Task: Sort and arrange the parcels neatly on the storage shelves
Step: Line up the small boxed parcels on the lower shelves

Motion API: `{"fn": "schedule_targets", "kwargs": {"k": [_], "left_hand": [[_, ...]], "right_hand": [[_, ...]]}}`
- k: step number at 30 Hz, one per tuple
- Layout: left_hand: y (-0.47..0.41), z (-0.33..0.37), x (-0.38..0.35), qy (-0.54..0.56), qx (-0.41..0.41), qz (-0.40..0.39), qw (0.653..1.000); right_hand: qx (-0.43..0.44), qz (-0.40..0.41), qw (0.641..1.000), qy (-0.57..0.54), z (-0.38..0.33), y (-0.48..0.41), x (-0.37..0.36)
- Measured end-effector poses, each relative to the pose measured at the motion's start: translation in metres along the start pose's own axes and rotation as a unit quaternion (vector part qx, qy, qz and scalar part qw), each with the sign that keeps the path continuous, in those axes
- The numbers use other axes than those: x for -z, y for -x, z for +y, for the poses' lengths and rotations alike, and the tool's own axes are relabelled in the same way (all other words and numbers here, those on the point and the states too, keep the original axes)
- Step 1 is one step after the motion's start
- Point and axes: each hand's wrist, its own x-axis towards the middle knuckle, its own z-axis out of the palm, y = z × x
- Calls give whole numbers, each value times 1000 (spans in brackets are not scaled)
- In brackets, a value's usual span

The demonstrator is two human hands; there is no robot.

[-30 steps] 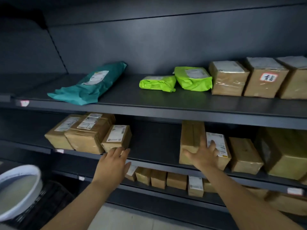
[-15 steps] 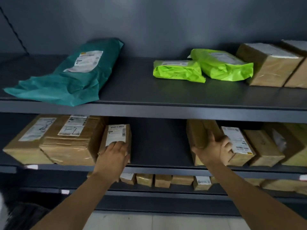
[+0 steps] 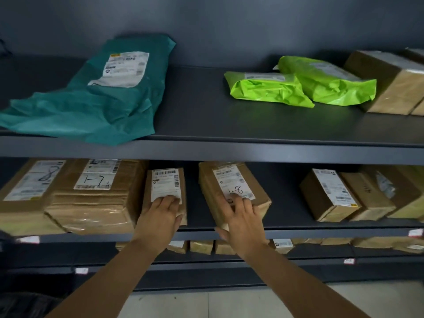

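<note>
On the middle shelf my left hand lies with fairly straight fingers on the labelled top of a small brown box. That box leans against a wide taped parcel marked 1-7. My right hand holds a brown box marked 1-8, fingers spread over its top and thumb under its front corner. This box sits at an angle just right of the small one, with a gap between them.
The upper shelf carries a teal mailer bag, two lime-green bags and brown boxes. More boxes stand at the middle shelf's right, and another labelled parcel lies far left. Small boxes line the lower shelf.
My right hand has brought the 1-8 box leftward, away from the right-hand group and towards the small box. My left hand stays on the small box. The view has moved closer.
</note>
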Motion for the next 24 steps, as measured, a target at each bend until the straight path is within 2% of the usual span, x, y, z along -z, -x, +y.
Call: {"fn": "schedule_targets", "kwargs": {"k": [2,4,5,7,8,9,14,18,21,24], "left_hand": [[1,0,1,6,-1,0,1000],[1,1,3,6,-4,1,1000],[1,3,4,8,-7,-1,1000],[-2,7,4,23,-20,-1,1000],[-4,9,4,33,-26,-1,999],[-7,13,4,41,-32,-3,999],[-24,37,10,63,-80,-19,995],[-36,53,7,74,-113,-45,990],[-45,69,6,53,-123,-55,989],[-53,92,5,38,-125,-53,990]], "right_hand": [[-55,8,997,-47,9,-4,8],[-155,-55,979,-117,28,-12,12],[-209,-109,957,-170,39,-16,15],[-289,-190,889,-300,53,-22,18],[-300,-206,866,-342,55,-23,18],[-300,-211,859,-357,53,-24,17],[-278,-210,877,-331,22,-33,6],[-260,-221,864,-371,16,-35,2],[-255,-187,874,-369,48,-19,7],[-299,-153,894,-298,103,0,16]]}}
